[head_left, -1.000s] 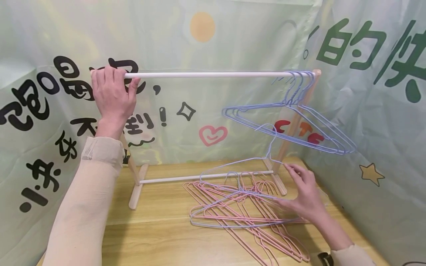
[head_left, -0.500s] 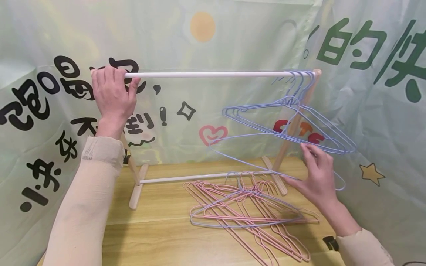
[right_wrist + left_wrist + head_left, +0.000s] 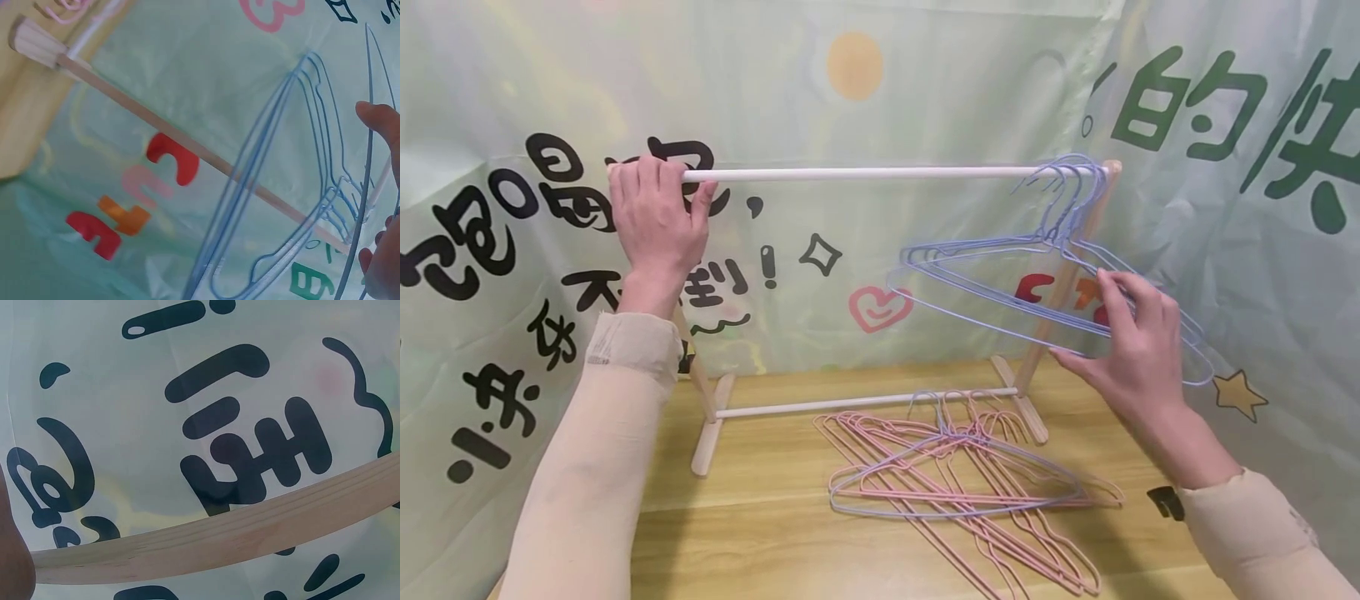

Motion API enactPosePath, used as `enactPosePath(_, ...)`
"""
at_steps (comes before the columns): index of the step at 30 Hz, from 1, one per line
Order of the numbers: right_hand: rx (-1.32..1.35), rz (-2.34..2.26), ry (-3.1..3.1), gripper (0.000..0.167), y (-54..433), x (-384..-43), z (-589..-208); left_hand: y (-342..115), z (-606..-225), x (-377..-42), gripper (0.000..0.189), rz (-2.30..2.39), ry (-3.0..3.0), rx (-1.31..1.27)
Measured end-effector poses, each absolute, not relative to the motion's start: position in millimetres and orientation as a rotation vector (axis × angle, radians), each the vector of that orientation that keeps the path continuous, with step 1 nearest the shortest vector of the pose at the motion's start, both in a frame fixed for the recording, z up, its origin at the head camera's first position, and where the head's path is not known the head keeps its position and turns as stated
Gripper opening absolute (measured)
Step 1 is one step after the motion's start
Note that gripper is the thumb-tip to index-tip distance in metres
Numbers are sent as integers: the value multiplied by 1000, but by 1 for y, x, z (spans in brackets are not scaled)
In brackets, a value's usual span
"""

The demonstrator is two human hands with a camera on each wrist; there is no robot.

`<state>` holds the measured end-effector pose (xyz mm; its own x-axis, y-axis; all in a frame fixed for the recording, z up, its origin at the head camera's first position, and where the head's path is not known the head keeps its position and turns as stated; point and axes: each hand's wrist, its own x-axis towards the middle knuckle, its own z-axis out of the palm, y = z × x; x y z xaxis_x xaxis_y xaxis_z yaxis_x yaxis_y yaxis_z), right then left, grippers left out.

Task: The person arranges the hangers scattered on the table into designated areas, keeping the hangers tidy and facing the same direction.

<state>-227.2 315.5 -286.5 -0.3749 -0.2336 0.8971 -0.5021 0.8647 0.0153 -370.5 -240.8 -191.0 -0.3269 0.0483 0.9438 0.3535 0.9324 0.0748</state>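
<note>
My left hand (image 3: 658,217) grips the left end of the clothes rack's white top rod (image 3: 850,174). In the left wrist view, part of that hand shows at the edge beside a wooden post (image 3: 206,540). My right hand (image 3: 1138,358) holds a blue wire hanger (image 3: 970,318) between thumb and fingers, thumb at the bottom bar and fingertips at the sloping shoulder. Its hook overlaps the rod's right end in the head view. Several blue hangers (image 3: 250,169) hang there, just behind the held one.
On the wooden table (image 3: 760,533), several pink hangers (image 3: 970,500) lie in a tangled pile with a blue hanger (image 3: 880,512) on top. The rack's lower bar (image 3: 850,405) runs behind the pile. Printed cloth (image 3: 820,100) surrounds the back and sides.
My right hand has lifted the blue hanger from over the pile, up and to the right, until its hook is level with the top rod. My left hand has stayed on the rod.
</note>
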Motion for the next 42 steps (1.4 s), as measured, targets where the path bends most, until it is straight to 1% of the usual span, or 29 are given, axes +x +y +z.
enactPosePath(2, 535, 306, -1984, 102, 315, -229, -280, -241, -192, -371, 58, -310, -1882, -295)
enactPosePath(4, 528, 282, -2004, 105, 315, -231, -273, -241, -192, -372, 56, -305, -1874, -293)
enactPosePath(9, 488, 225, -2052, 116, 314, -235, -262, -240, -192, -372, 60, -315, -1860, -292)
enactPosePath(16, 479, 148, -2105, 117, 315, -241, -257, -239, -193, -375, 63, -333, -1842, -295)
enactPosePath(22, 479, 131, -2134, 118, 315, -245, -257, -240, -193, -375, 61, -319, -1844, -295)
enactPosePath(26, 489, 119, -2139, 119, 316, -247, -259, -241, -193, -376, 65, -321, -1841, -292)
enactPosePath(32, 498, 102, -2143, 119, 316, -250, -265, -240, -194, -376, 63, -328, -1848, -289)
enactPosePath(42, 521, 82, -2134, 120, 318, -258, -276, -241, -193, -375, 66, -313, -1851, -284)
